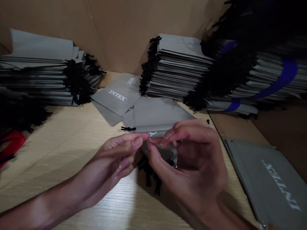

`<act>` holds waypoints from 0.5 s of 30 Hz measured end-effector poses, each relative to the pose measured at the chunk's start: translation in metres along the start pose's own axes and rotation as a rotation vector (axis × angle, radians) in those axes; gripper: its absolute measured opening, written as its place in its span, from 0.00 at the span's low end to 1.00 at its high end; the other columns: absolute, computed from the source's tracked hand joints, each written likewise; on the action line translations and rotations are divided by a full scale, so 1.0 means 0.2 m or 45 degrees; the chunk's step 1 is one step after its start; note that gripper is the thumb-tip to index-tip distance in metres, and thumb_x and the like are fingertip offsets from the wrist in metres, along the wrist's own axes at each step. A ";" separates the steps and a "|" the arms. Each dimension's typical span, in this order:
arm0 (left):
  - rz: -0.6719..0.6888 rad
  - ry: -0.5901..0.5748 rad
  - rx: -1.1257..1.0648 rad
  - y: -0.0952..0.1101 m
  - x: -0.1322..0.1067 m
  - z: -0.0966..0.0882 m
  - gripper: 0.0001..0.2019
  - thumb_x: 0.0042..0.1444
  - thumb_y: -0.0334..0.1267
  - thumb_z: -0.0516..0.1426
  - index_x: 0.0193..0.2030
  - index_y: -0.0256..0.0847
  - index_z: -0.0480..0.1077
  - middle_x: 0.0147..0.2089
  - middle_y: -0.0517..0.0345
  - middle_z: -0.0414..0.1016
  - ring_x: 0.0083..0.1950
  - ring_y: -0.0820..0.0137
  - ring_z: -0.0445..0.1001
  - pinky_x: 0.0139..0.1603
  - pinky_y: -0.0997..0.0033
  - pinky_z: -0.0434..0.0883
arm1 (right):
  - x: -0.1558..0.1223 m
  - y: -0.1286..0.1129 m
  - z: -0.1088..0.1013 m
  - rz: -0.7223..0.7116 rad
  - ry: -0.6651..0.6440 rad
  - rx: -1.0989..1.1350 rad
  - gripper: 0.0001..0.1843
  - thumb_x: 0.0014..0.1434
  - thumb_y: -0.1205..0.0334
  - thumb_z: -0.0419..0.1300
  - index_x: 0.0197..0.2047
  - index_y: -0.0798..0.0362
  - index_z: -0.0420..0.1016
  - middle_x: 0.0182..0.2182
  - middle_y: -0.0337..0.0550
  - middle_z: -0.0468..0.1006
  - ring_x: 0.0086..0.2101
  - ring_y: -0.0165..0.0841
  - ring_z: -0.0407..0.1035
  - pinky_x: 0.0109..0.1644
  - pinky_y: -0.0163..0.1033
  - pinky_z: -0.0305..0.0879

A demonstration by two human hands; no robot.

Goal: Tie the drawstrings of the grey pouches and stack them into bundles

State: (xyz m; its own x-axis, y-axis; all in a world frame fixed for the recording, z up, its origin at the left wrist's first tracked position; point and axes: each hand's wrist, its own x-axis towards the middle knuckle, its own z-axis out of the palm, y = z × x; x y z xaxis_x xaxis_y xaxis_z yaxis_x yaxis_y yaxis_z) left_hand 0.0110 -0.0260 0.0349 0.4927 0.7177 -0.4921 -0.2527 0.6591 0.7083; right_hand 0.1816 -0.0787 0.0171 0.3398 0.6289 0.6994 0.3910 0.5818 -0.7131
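Brown cardboard walls (124,28) are seen behind a pale wood-grain table (72,137), on which everything is laid. Three tall stacks of flat grey pouches with black drawstring fringes are ranged along the back: a left stack (35,76), a middle stack (177,70), and a right stack (263,76) bound with blue bands. A few loose pouches (117,99) printed with white INTEX lettering are fanned out between the left and middle stacks, and another printed pouch (275,182) is laid at the right foreground edge. A red item (11,143) is partly seen at the far left. Both forearms are brought in from the bottom of the view and angled toward each other, so that the hands meet near the centre, above the table. The left hand (112,163) is turned palm inward, its fingers curled and its thumb and forefinger closed in a pinch. The right hand (196,159) is arched over from the other side, knuckles raised, with its fingertips closed in a pinch against those of the left. Between them the near edge of a grey pouch (158,115) is gripped, just in front of the loose pouches, its far part stretched away toward the middle stack. Black cord ends (151,175) are seen hanging beneath the hands.
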 end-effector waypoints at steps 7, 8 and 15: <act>-0.015 0.057 0.035 -0.01 0.00 0.00 0.17 0.45 0.45 0.83 0.37 0.44 0.88 0.25 0.68 0.64 0.26 0.79 0.52 0.28 0.85 0.63 | 0.01 0.00 0.00 -0.052 0.020 -0.048 0.20 0.63 0.75 0.73 0.48 0.40 0.74 0.37 0.41 0.78 0.37 0.41 0.75 0.33 0.46 0.79; -0.012 0.052 0.035 -0.01 0.00 -0.01 0.17 0.46 0.45 0.83 0.37 0.44 0.87 0.25 0.68 0.64 0.26 0.79 0.52 0.27 0.84 0.62 | 0.01 0.00 0.00 -0.049 0.019 -0.043 0.21 0.63 0.76 0.73 0.48 0.41 0.75 0.37 0.41 0.78 0.37 0.40 0.75 0.34 0.46 0.78; -0.028 0.073 0.110 -0.01 -0.01 -0.02 0.16 0.48 0.48 0.82 0.37 0.46 0.88 0.24 0.68 0.67 0.25 0.79 0.57 0.30 0.85 0.66 | 0.00 0.01 0.00 -0.059 0.013 -0.025 0.21 0.63 0.78 0.72 0.48 0.42 0.75 0.37 0.40 0.78 0.38 0.39 0.75 0.36 0.46 0.77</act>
State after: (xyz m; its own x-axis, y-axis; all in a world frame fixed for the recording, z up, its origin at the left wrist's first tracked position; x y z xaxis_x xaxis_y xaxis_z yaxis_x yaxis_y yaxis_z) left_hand 0.0082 -0.0277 0.0317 0.4481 0.7167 -0.5344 -0.1682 0.6547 0.7370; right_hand 0.1822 -0.0770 0.0163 0.3293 0.5964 0.7320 0.4234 0.5997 -0.6791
